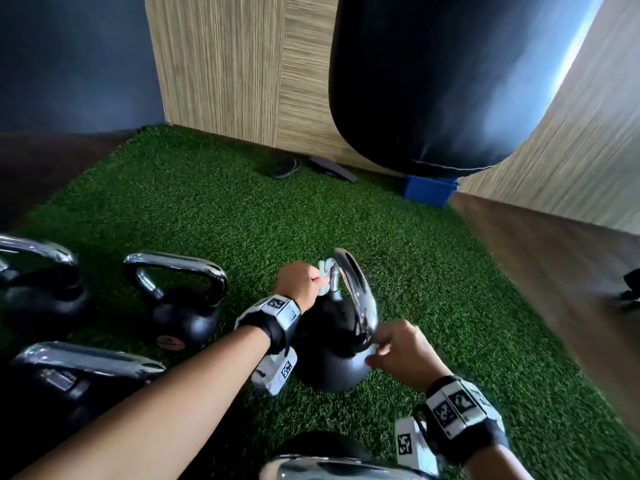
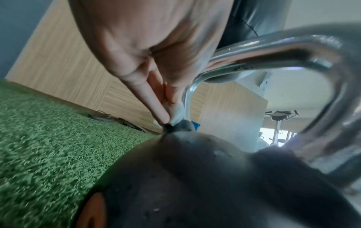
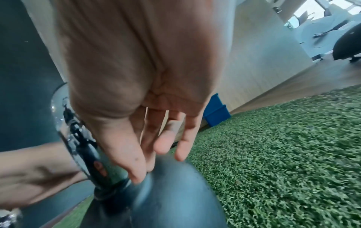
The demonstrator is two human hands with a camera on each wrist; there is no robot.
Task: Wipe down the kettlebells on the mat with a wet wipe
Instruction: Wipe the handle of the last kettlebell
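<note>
A black kettlebell (image 1: 329, 355) with a chrome handle (image 1: 358, 292) stands on the green turf mat (image 1: 207, 209) in front of me. My left hand (image 1: 301, 282) pinches a white wet wipe (image 1: 323, 275) against the far leg of that handle. The left wrist view shows the wipe (image 2: 178, 114) pressed to the chrome just above the black body (image 2: 195, 177). My right hand (image 1: 398, 348) is at the near leg of the handle. Its fingers (image 3: 156, 138) are nearly straight, with the tips touching the bell's top (image 3: 166, 192) and holding nothing.
Other chrome-handled kettlebells stand at the left (image 1: 183, 306), (image 1: 38, 289), (image 1: 69, 382), and one at the bottom edge (image 1: 329, 462). A black punching bag (image 1: 450, 81) hangs over a blue box (image 1: 429, 190). Dark sandals (image 1: 285, 166) lie by the wooden wall.
</note>
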